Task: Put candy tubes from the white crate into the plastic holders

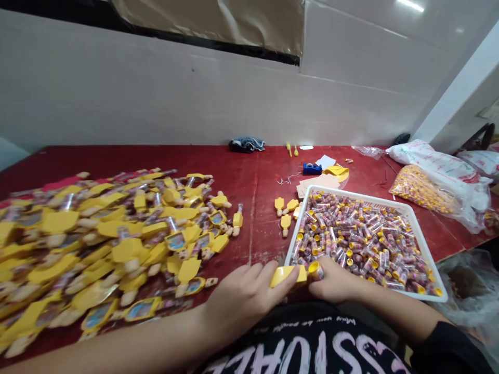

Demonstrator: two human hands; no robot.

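Head view is showing both my hands together in front of my black shirt (300,322). My left hand (245,288) is gripping a yellow piece (281,276), the thumb lying across it. My right hand (331,283) is clamping a tube (315,271) just beside the piece, its yellow end facing up toward me; whether tube and piece are touching, I cannot tell. Past my right hand, a white tray (426,254) is holding a great many more tubes. To my left, a pile (130,252) of yellow pieces is spreading over the red table (257,200), with clear tubes showing among them. Some loose pieces (286,223) are lying near the tray's left side. Beyond the tray, a blue tape dispenser (312,169) is sitting near some cards (319,183), and a clear bag (424,192) of small yellow things is resting to the right.
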